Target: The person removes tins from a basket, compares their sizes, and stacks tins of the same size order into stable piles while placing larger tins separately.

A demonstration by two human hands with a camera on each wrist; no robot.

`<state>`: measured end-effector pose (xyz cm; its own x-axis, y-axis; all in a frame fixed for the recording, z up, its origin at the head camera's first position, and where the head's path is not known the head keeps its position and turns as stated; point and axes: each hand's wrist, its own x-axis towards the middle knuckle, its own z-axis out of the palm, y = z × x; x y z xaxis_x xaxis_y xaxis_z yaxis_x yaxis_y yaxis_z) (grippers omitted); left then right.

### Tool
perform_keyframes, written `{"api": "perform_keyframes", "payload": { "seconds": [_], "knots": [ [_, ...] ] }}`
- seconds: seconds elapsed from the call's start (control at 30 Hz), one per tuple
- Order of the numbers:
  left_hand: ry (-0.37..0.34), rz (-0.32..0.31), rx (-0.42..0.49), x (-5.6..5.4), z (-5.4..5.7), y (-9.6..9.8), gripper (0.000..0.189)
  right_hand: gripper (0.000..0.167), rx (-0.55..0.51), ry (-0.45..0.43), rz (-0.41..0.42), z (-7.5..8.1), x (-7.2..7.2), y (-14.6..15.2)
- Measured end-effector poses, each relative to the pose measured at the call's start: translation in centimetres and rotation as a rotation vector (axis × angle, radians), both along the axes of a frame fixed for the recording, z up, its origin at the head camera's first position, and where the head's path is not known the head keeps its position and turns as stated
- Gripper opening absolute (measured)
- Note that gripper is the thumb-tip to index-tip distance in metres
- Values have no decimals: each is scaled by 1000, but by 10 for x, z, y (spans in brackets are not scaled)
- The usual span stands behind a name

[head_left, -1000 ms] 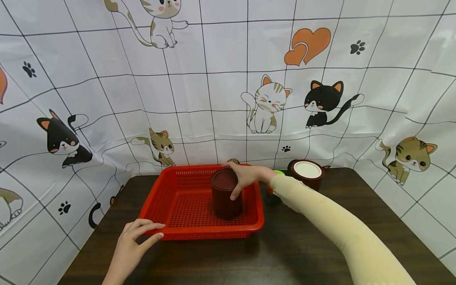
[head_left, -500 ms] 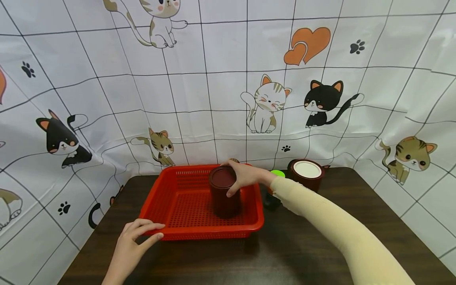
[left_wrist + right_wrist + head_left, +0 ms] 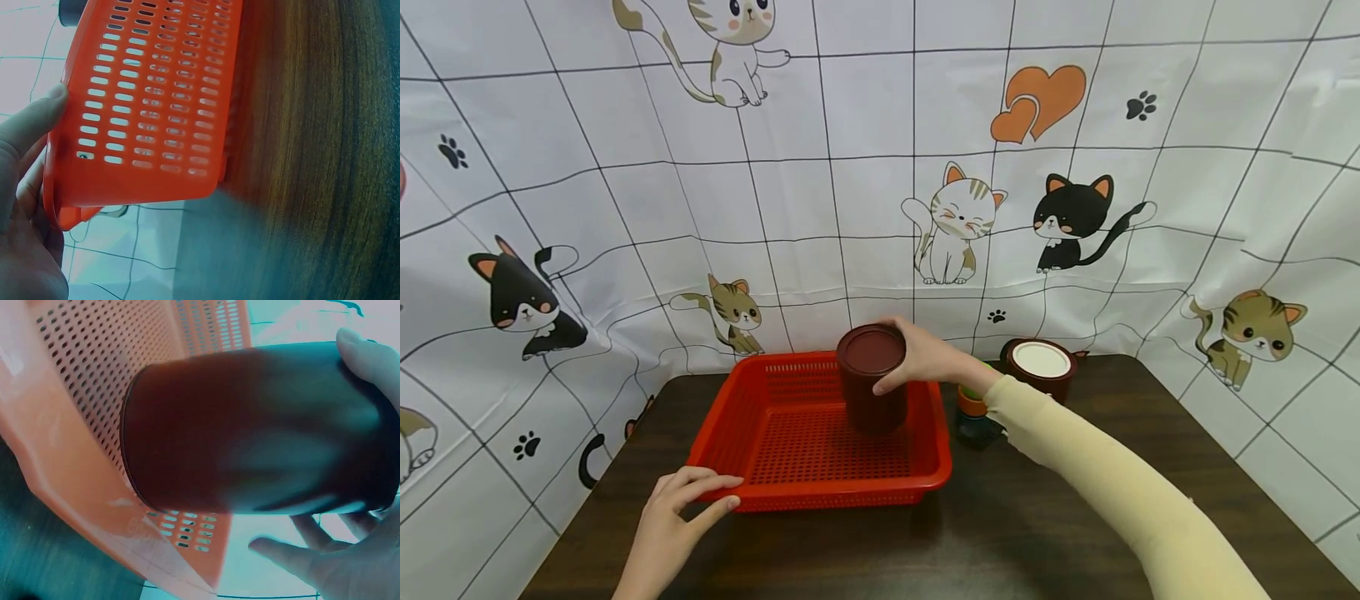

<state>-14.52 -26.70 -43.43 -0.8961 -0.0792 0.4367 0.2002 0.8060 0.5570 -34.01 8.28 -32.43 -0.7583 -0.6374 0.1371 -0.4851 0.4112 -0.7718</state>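
A dark red-brown cylindrical canister (image 3: 874,404) is upright over the right part of a red perforated plastic basket (image 3: 835,495). My right hand (image 3: 928,357) grips it near the top from the right and behind, with the thumb on the near side. In the right wrist view the canister (image 3: 250,431) has a plain, smooth side and its lower end is above the basket's floor. My left hand (image 3: 673,521) holds the basket's near left corner. The left wrist view has the thumb on the outside of the basket (image 3: 156,112) rim and the other fingers beyond it.
Right of the basket stands a small dark jar with an orange band (image 3: 973,421), partly behind my right forearm. Another brown canister with a white top (image 3: 1041,362) is at the back right. A cat-printed sheet (image 3: 880,217) hangs behind the dark wooden table (image 3: 1037,533).
My right hand has raised the canister from lower in the basket, slightly leftward. The left hand keeps its hold on the basket corner. The head view has shifted slightly.
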Motion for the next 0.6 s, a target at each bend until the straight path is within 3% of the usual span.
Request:
{"api": "perform_keyframes", "payload": {
  "seconds": [0.23, 0.43, 0.6],
  "knots": [
    [11, -1, -5, 0, -1, 0, 25, 101, -197, -27, -23, 7, 9, 11],
    [8, -10, 3, -1, -2, 0, 25, 100, -241, -28, -85, 19, 19, 25],
    [3, -7, -4, 0, 0, 0, 24, 98, -274, -95, -126, 32, 30, 39]
  ]
}}
